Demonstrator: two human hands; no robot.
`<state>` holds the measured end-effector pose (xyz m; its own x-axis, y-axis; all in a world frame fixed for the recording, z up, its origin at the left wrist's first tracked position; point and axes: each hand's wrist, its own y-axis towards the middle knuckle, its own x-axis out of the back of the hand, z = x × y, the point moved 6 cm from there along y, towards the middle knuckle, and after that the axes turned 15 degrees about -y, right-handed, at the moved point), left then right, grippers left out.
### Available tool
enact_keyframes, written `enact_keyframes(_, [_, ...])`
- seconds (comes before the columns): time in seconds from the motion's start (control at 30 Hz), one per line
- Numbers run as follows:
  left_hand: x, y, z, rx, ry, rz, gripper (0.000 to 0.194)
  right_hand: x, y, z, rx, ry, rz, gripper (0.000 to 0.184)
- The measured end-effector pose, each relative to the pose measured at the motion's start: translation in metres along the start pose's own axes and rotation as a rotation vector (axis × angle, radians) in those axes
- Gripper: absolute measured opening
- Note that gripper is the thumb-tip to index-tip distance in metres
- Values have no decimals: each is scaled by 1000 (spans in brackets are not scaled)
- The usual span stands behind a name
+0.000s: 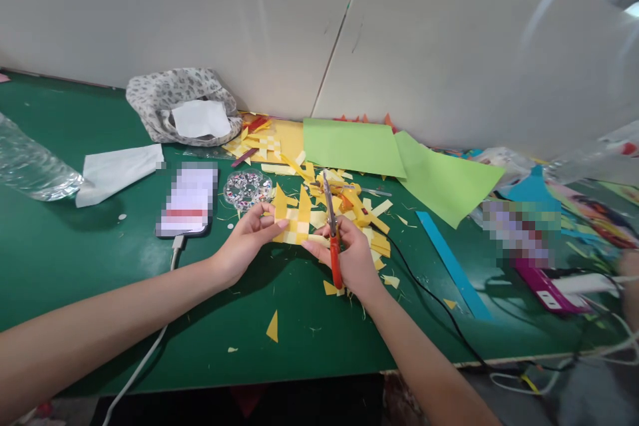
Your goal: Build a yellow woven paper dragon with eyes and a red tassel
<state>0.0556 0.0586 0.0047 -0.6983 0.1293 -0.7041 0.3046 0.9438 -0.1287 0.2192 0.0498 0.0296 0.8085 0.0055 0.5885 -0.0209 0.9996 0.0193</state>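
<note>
My left hand [254,229] pinches the left side of a small checkered piece of woven paper [294,223] in yellow and cream, with pointed strips standing up from its top. Red-handled scissors [334,249] rest in my right hand [352,256], their blades pointing up and away from me. The thumb of that hand also touches the paper's lower right edge. Behind both hands lies a heap of yellow paper scraps [382,243], with a yellow glue gun [362,208] among them. Beside my left hand sits a clear flower-shaped case [247,189] of small coloured bits.
A phone [188,200] on a white cable lies at the left, near a plastic bottle [34,160] and a patterned cloth bag [182,86]. Green paper sheets [354,146] lean at the back. A blue strip [454,266] and a magenta power strip [546,289] are on the right.
</note>
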Motion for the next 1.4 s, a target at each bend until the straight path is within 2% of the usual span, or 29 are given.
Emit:
enact_keyframes(0.2, [1,1,1,0,2,-11,25,-1,1,2,1,-18,14,38])
enact_keyframes(0.43, [11,2,-2,-46,-81,-124,26,-2,0,-2,-27,22,-3,37])
enact_keyframes(0.53, [13,3,-2,-49,-101,-141,26,4,0,-3,-46,99,-94,36])
enact_keyframes(0.73, [10,1,-4,-23,-121,-151,28,27,3,-13,-86,373,-401,35])
enact_keyframes(0.8, [8,0,-3,-12,-95,-136,28,31,3,-17,-113,402,-458,35])
enact_keyframes(0.87, [4,-1,-3,-1,-37,-106,29,29,4,-16,-122,386,-423,33])
enact_keyframes(1.03, [-5,-3,0,-1,79,-24,31,7,5,-4,-49,306,-101,37])
enact_keyframes(1.1, [-7,-3,3,8,107,27,31,1,3,-1,-25,202,-28,40])
enact_keyframes(1.23, [-9,-3,6,12,164,72,28,0,2,-3,-27,67,-33,38])
enact_keyframes(1.4, [-7,-3,4,-12,171,36,28,7,6,-11,-77,305,-142,38])
